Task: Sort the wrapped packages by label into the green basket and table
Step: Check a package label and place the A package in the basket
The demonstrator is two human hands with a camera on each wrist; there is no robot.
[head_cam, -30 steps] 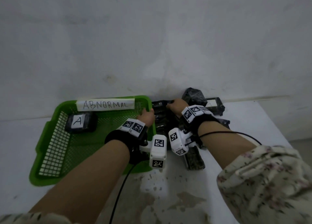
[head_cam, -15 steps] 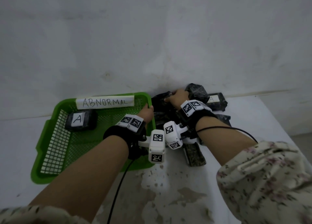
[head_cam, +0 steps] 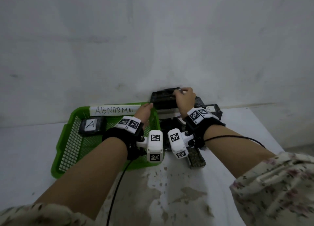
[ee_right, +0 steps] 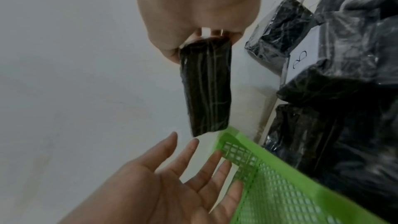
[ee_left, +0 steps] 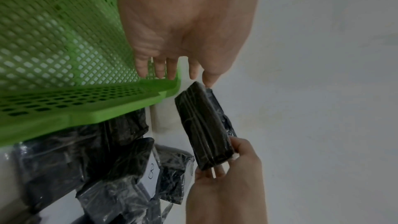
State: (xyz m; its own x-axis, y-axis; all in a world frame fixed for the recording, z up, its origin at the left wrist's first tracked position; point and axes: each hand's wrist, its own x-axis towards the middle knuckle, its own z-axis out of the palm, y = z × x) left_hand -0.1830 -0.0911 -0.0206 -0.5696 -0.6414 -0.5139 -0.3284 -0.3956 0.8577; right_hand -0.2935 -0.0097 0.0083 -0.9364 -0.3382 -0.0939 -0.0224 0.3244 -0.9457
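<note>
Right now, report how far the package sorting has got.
Done: one package marked A lies in the green basket. In hand: the right hand grips a black wrapped package raised by the wall, its label unseen; the left hand is open beside it. Left: a heap of wrapped packages on the table, one marked B.

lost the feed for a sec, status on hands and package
Right hand grips black package, lifted, label not visible. Left hand open beside it, over green basket corner. Nothing blocking.
</note>
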